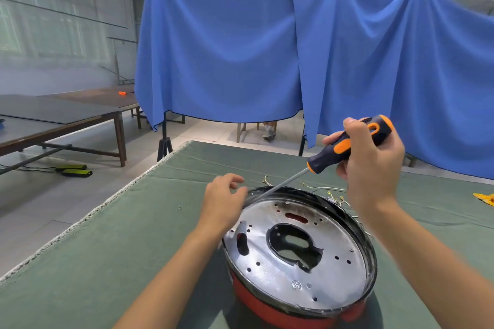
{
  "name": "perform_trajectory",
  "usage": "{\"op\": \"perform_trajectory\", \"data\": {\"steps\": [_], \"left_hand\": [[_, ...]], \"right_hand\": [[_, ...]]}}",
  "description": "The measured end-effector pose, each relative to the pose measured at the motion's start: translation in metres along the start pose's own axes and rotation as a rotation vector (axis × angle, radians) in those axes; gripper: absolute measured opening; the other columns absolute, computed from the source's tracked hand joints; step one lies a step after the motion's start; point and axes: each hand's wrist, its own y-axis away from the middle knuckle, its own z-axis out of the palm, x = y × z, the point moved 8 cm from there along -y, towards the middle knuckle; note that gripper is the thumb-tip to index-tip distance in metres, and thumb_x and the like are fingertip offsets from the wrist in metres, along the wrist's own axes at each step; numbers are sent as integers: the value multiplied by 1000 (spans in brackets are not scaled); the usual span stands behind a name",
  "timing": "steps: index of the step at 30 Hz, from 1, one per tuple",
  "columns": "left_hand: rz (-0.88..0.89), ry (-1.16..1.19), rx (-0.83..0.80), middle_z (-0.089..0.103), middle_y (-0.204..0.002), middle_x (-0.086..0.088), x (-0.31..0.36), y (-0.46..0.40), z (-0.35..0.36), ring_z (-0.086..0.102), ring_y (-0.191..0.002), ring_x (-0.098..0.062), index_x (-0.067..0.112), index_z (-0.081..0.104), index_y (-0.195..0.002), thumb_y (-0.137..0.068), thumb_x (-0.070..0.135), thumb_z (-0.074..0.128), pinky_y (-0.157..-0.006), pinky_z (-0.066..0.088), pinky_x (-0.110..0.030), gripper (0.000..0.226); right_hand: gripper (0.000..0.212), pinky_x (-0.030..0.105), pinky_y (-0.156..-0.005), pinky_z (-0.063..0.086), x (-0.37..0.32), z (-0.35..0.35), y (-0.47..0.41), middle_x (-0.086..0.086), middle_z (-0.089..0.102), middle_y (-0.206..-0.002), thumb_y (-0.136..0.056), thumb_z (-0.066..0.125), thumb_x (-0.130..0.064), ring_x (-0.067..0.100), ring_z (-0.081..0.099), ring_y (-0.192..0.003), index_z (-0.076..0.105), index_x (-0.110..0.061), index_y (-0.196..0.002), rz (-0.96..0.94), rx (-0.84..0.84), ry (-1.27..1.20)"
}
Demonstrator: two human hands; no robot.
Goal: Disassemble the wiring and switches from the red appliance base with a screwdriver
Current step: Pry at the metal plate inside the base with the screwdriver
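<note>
The round red appliance base with its perforated silver metal plate (pixel 299 256) sits on the green-cloth desk (pixel 107 248). The right hand (pixel 374 165) grips the black-and-orange screwdriver (pixel 347 145), its shaft angled down to the base's far rim. The left hand (pixel 223 203) hovers beside that rim, fingers (pixel 235 181) loosely curled, holding nothing. Loose wires (pixel 328 191) lie just behind the base. The step looks like prying or unscrewing at the rim; next, seat the tip firmly.

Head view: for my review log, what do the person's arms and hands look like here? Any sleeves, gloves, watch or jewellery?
Both forearms are bare as far as the frame shows, with no sleeve edge in view. The left hand and the right hand wear no gloves. No watch, bracelet or ring shows on either wrist or on the fingers that can be seen. No cables, straps or markings appear on the arms.
</note>
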Motion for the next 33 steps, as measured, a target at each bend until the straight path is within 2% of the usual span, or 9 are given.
{"op": "perform_trajectory", "data": {"steps": [3, 6, 8, 10, 13, 19, 21, 27, 33], "left_hand": [[-211, 110, -160, 60, -113, -8, -25, 2, 10, 57, -100, -20, 10, 56, -127, -89, 5, 52, -87, 42, -27, 38], [-205, 16, -243, 54, -133, -7, -26, 7, 13, 54, -111, -20, 13, 50, -134, -89, -3, 41, -86, 37, -22, 48], [-177, -124, -232, 59, -122, -9, -22, 9, 10, 55, -105, -24, 14, 56, -126, -86, -3, 37, -77, 38, -24, 47], [-187, -254, -234, 62, -88, -9, -22, 12, 6, 55, -79, -27, 12, 62, -90, -82, 2, 40, -62, 38, -29, 25], [-281, -369, -282, 47, -61, -2, -28, 18, -3, 41, -55, -22, 14, 42, -65, -79, 18, 47, -53, 35, -26, 16], [-179, -291, -292, 60, -77, 2, -18, 8, 3, 57, -71, -14, 18, 55, -84, -85, 26, 54, -63, 44, -26, 9], [-196, -122, -353, 57, -68, 0, -17, 6, 12, 51, -54, -5, 17, 61, -80, -88, 17, 54, -51, 38, -20, 11], [-208, -290, -190, 62, -96, -5, -25, 2, -6, 54, -88, -27, 12, 60, -100, -87, 4, 39, -72, 42, -32, 25], [-457, -250, -398, 65, -69, -12, -38, 23, -20, 64, -48, -22, 9, 56, -89, -78, 36, 44, -46, 55, -38, 31]], "right_hand": [[21, 17, -44, 37, -15, -5, -3, 22, 60, -58, -83, 59, -16, 23, 58, -45, 43, -17, -69, -154, 24, 6], [19, 17, -45, 38, -13, -11, 0, 29, 57, -63, -85, 59, -16, 25, 62, -47, 44, -15, -75, -237, 38, 4], [16, 19, -42, 37, -1, -14, 5, 19, 61, -62, -87, 60, -19, 34, 66, -55, 47, -17, -77, -220, 65, -20], [17, 22, -38, 39, 16, -19, 10, 9, 63, -60, -88, 61, -22, 34, 68, -63, 51, -25, -73, -157, 119, -50], [22, 21, -36, 40, 49, -29, 15, 5, 68, -61, -87, 61, -26, 25, 67, -55, 50, -27, -68, 10, 230, -83], [23, 20, -37, 45, 81, -50, -1, 7, 74, -72, -86, 66, -29, 11, 44, -31, 50, -17, -76, 239, 325, -151], [24, 20, -37, 44, 86, -50, -7, 5, 73, -70, -84, 71, -26, 11, 40, -31, 51, -14, -77, 310, 309, -168], [19, 16, -36, 28, 78, -48, -12, 3, 64, -58, -82, 64, -6, 15, 49, -44, 51, -16, -72, 257, 276, -144], [14, 17, -38, 30, 59, -28, 4, 7, 63, -59, -76, 62, -11, 21, 52, -49, 54, -16, -66, 150, 150, -173]]}}
